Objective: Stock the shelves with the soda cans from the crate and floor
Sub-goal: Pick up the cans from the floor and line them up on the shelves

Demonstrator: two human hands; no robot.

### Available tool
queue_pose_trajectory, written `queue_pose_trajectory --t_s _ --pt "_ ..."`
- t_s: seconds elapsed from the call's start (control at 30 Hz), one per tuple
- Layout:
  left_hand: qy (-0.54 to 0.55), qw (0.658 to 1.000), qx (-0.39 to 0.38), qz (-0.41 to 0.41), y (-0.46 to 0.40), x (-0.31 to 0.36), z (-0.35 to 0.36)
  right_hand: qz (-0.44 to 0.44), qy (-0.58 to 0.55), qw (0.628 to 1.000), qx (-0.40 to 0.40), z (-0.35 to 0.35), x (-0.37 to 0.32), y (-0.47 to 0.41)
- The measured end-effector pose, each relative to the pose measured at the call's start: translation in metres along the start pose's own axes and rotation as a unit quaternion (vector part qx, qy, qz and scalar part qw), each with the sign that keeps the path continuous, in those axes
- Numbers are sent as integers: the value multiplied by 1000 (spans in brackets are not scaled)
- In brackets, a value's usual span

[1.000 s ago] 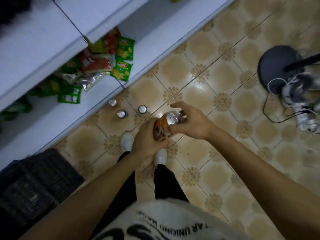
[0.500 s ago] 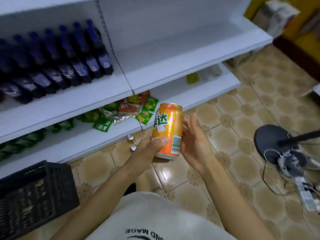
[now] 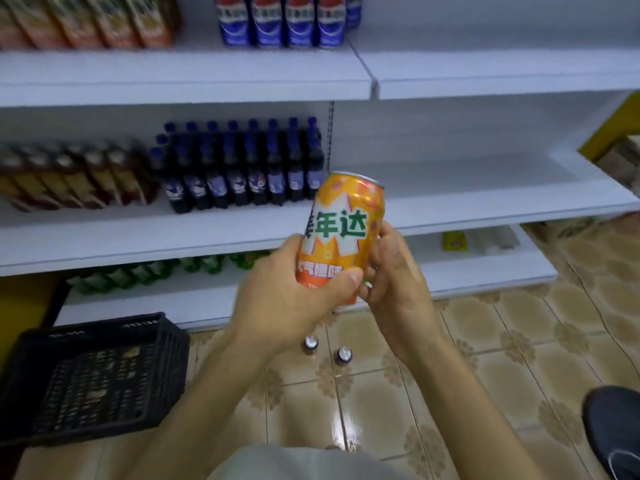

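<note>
An orange soda can stands upright in front of the middle white shelf. My left hand grips its lower half, thumb across the front. My right hand cups the can's right side and bottom with curled fingers. Two more cans stand on the tiled floor below my hands, near the bottom shelf. A black plastic crate sits on the floor at the lower left; its contents are unclear.
Dark blue-capped bottles fill the middle shelf's left bay beside brown bottles. Blue cans stand on the top shelf. Green packets lie on the bottom shelf. A dark round base sits at the lower right.
My view has tilted up from the floor to the shelves. Both hands have raised the orange can from low over the floor up to the middle shelf's height.
</note>
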State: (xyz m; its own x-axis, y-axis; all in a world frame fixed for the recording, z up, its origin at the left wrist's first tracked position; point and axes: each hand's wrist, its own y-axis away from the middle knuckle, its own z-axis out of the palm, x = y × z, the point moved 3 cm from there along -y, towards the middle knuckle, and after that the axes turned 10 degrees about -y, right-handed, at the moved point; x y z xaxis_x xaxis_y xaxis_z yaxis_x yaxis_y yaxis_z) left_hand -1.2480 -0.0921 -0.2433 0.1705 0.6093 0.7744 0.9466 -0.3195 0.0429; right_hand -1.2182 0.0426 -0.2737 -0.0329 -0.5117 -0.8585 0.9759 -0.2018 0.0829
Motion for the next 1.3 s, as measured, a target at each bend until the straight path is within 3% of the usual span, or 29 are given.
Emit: queue_pose_trajectory --t_s 0.03,0.1,0.23,0.3,0.37,0.47,0.53,0.6,0.67,0.83,1.07,1.3 --pt "-106 993 51 8 -2 -1 -17 -17 16 1000 0 9 -3 -4" --pt "-198 973 113 22 -6 -2 -43 -46 49 998 -22 34 -10 -14" --pt "-185 969 161 26 -16 -17 -82 -90 114 987 -63 90 -23 -37" --pt "-77 987 137 36 -24 -28 -100 -105 141 981 -79 115 -29 -50" --pt "157 984 72 46 -31 -35 -117 -102 146 980 -88 137 -34 -62" --pt "453 890 -55 -13 -37 -44 -138 -98 167 976 -97 169 -43 -79" --pt "556 823 -114 -20 -39 -43 -152 -100 190 971 -106 190 -50 -86" --pt "596 795 -114 -1 -43 -42 -167 -98 213 965 -120 209 -59 -91" --pt "598 797 -85 17 -45 -42 -179 -98 261 951 -134 223 -73 -93" --pt "545 836 -21 58 -45 -35 -197 -121 313 930 -151 243 -105 -83" --pt "575 814 -28 76 -43 -34 -216 -135 332 921 -154 271 -112 -75" --pt "599 798 -19 72 -21 -83 -270 -109 389 892 -203 346 -80 -71"
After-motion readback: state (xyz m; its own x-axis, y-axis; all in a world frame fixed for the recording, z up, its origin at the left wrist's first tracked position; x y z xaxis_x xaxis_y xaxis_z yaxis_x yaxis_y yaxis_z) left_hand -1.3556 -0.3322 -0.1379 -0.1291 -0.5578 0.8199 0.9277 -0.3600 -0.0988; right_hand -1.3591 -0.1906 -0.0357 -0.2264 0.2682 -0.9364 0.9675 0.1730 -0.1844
